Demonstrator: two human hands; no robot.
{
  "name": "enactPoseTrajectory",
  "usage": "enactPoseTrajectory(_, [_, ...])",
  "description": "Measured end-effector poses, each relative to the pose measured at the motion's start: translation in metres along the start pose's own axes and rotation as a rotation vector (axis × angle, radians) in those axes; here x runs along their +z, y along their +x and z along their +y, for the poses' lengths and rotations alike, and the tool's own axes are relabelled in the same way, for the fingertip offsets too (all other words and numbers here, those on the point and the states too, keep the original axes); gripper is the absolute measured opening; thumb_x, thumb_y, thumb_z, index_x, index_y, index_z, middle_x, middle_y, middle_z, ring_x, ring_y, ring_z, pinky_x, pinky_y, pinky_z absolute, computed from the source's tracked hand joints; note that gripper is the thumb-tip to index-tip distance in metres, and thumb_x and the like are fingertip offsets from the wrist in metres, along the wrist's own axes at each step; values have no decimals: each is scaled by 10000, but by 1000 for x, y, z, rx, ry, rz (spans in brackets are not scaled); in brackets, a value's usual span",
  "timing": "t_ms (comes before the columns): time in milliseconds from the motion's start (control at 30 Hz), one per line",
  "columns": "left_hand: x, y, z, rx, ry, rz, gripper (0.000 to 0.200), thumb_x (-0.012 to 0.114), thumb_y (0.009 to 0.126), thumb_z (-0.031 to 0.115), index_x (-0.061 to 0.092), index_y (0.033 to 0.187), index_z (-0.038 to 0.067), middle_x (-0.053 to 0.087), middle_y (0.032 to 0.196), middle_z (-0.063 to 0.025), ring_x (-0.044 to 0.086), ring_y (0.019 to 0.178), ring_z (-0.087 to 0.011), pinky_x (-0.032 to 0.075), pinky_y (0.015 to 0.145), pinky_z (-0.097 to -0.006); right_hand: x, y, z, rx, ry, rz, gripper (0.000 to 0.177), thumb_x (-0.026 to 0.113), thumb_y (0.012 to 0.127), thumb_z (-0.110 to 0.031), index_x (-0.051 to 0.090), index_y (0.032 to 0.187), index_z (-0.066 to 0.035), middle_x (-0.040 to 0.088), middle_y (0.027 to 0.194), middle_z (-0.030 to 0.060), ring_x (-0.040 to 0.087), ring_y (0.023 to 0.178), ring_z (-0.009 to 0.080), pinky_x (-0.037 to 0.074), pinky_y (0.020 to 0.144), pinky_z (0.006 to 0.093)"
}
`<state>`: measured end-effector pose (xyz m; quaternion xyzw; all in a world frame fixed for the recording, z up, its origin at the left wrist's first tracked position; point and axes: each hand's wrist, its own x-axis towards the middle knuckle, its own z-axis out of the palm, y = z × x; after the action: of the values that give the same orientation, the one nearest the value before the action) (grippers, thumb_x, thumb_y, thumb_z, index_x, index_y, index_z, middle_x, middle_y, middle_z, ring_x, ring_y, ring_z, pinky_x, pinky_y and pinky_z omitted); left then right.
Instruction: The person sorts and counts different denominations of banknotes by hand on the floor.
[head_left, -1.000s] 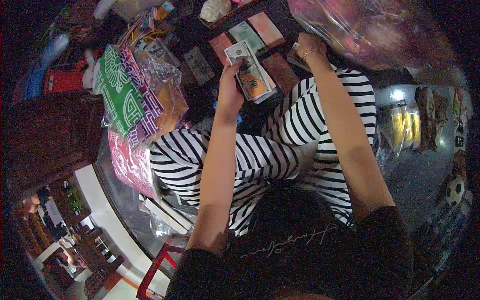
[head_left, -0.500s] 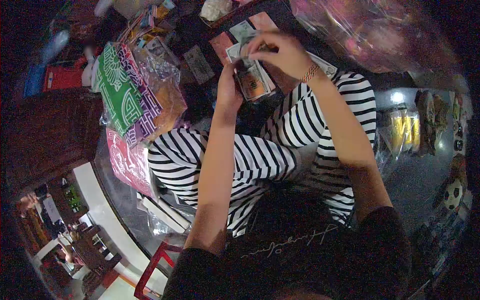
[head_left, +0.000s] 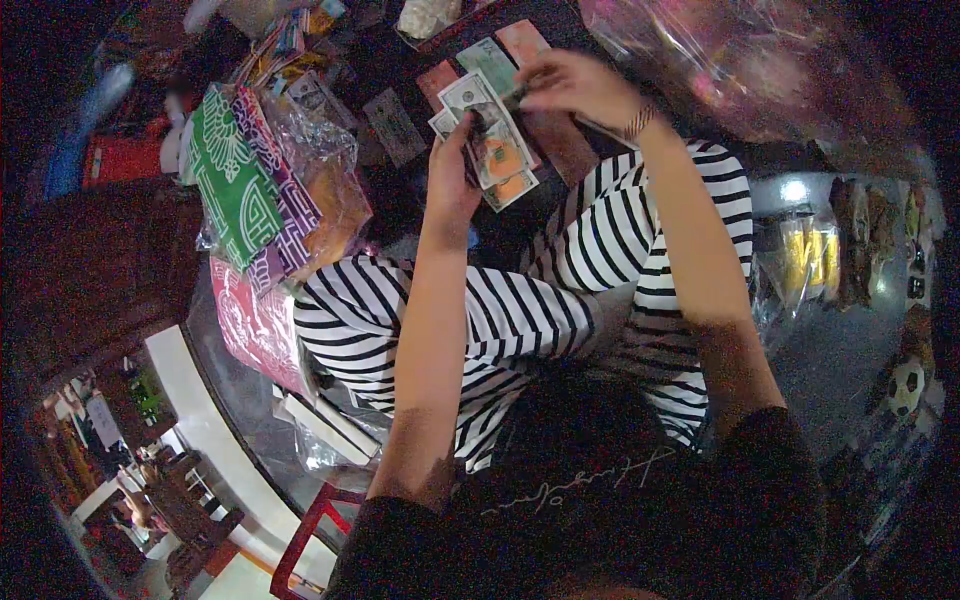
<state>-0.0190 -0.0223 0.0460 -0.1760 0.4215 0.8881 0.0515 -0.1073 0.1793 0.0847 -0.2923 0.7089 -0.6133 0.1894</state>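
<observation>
My left hand (head_left: 454, 178) is wrapped round the lower left side of a fanned bundle of paper notes (head_left: 490, 140), grey-white with orange patches. My right hand (head_left: 580, 88) is just right of the bundle, apart from it and smeared by motion; whether its fingers hold anything is unclear. Behind the bundle lie a pale green note (head_left: 484, 62) and a reddish note (head_left: 522, 42). Another grey note (head_left: 394, 127) lies to the left on the dark surface.
Green patterned packaging (head_left: 236, 180) and clear plastic lie at the left, above a pink packet (head_left: 255, 325). A big plastic-wrapped pink bundle (head_left: 720, 70) is at the upper right. Yellow items in clear wrap (head_left: 810, 255) lie at the right, beyond my striped knees.
My right hand has moved off the bundle to the right. The bundle in my left hand is more fully exposed and fanned out.
</observation>
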Motion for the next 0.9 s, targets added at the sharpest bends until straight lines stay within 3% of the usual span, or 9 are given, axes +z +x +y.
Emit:
enactPoseTrajectory(67, [0,1,-2,11,49,17,253,494,901,189,503,1094,26,606,975,-68,614,850,-173,519,715,-315,-28,5,34,199,-169,180,382,686,739,-164,556,1074,-34,590,1035,98,561,974,172,447,854,310])
enactPoseTrajectory(133, [10,-4,-1,10,12,44,257,541,878,162,503,1105,49,607,966,-56,614,829,-169,522,695,-314,-44,3,56,445,-614,193,481,725,687,-242,558,1086,-30,587,1067,132,556,1009,220,446,875,336])
enactPoseTrajectory(167, [12,-6,0,10,14,41,257,541,878,162,503,1105,49,607,966,-56,614,829,-169,522,695,-314,-45,2,60,445,-614,197,481,725,687,-242,558,1086,-30,587,1067,132,556,1009,220,446,875,336])
enactPoseTrajectory(233, [15,-9,0,60,50,-14,267,541,880,188,500,1115,69,609,962,-46,613,820,-169,523,693,-314,-39,0,54,712,-1015,136,447,696,696,-218,567,1085,-40,572,1109,153,544,1040,279,444,884,370])
enactPoseTrajectory(333, [17,-10,-1,53,75,17,267,531,886,181,494,1126,70,610,960,-39,610,824,-162,520,706,-308,-30,7,62,822,-1004,244,356,619,735,-130,580,1085,-78,566,1131,145,519,1081,304,436,892,388])
enactPoseTrajectory(533, [18,-12,-1,28,64,49,236,525,890,165,513,1107,75,610,931,-16,590,772,-120,500,670,-272,-38,7,94,783,-1017,216,314,555,769,-102,599,1075,-155,585,1111,122,549,1049,303,451,877,395])
enactPoseTrajectory(733, [16,-14,0,5,64,47,228,525,890,166,520,1096,70,609,928,-16,591,775,-130,501,667,-283,-36,9,87,778,-1094,292,121,585,778,-158,638,884,-133,622,1004,116,583,978,294,472,827,421])
enactPoseTrajectory(833, [15,-14,-1,29,51,14,230,521,892,165,514,1100,65,604,931,-17,589,774,-131,501,663,-288,-35,9,87,703,-1094,477,121,623,768,-207,622,845,-113,632,943,106,593,933,295,475,799,402])
enactPoseTrajectory(900, [13,-12,-2,25,60,16,230,511,897,168,509,1102,63,600,934,-18,587,776,-129,500,665,-287,-35,5,59,657,-1044,422,149,642,758,-211,614,860,-105,633,927,102,598,912,281,474,786,377])
